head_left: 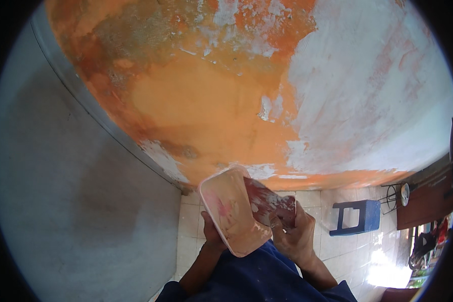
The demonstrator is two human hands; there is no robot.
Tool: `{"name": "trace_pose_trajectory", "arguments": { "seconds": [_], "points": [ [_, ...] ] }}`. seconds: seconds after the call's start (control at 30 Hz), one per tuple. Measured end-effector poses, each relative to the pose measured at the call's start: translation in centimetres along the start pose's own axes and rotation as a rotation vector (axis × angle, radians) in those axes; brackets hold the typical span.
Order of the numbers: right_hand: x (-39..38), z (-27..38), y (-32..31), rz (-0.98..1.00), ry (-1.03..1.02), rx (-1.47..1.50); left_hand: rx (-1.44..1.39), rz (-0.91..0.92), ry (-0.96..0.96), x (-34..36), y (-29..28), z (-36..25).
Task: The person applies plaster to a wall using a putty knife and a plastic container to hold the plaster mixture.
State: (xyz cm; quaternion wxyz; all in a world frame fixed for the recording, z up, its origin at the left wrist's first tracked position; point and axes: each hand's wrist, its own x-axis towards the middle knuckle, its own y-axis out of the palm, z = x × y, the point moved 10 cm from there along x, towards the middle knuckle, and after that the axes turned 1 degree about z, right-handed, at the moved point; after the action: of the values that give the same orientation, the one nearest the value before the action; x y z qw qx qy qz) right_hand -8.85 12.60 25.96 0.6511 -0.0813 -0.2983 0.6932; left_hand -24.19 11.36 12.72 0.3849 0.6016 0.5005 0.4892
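My left hand (211, 230) grips a shallow, rounded, pale pinkish plastic tub (220, 187) from its left side. The tub is tilted, and its inside is smeared with beige and pink residue. In my right hand (296, 239) is a flat dark-red putty spreader (267, 200), with the thumb pressed on its face. Whitish putty streaks the spreader. Its far left edge overlaps the tub's right side; whether it touches the inside cannot be made out. Ahead stands an orange wall (201, 100) with peeling, stained patches; its right part carries a whitish coat (352, 100).
A plain grey surface (110, 191) rises on the left and meets the orange wall in a corner. Light tiles (307, 199) cover the floor. To the right stands a blue plastic stool (367, 216), with a thin metal stand (389, 196) behind it and a bright opening farther right.
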Motion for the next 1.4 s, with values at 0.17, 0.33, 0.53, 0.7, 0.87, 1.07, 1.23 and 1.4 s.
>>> {"name": "trace_pose_trajectory", "arguments": {
  "seconds": [0.17, 0.33, 0.53, 0.7, 0.87, 1.07, 1.23, 1.4],
  "points": [
    [-1.0, -0.7, 0.5, -0.073, -0.012, 0.157, 0.049, 0.051, 0.039, -0.4, -2.1, 0.0],
    [-1.6, -0.3, 2.3, 0.142, 0.041, -0.023, 0.078, 0.169, 0.02, 0.2, -0.2, -0.2],
    [-2.4, -0.2, 2.9, 0.086, 0.096, -0.058, 0.081, 0.159, 0.031, 0.2, 0.2, -0.1],
    [-3.1, 0.1, 4.2, 0.11, 0.046, -0.135, -0.044, 0.214, 0.044, -0.4, -0.7, -0.1],
    [-3.7, 0.0, 5.3, 0.064, -0.099, -0.114, -0.165, 0.279, 0.072, -0.7, -0.6, 0.3],
    [-2.5, -1.8, 4.8, -0.007, 0.024, 0.018, 0.115, -0.215, 0.005, -0.9, -3.6, 0.3],
    [-2.1, -2.5, 5.4, 0.031, 0.123, 0.04, 0.406, -0.284, -0.111, -0.1, -2.4, 0.7],
    [-2.0, -5.0, 5.6, 0.063, 0.338, 0.271, -0.045, -0.035, -0.112, 0.6, -1.3, 1.7]
  ]
}}
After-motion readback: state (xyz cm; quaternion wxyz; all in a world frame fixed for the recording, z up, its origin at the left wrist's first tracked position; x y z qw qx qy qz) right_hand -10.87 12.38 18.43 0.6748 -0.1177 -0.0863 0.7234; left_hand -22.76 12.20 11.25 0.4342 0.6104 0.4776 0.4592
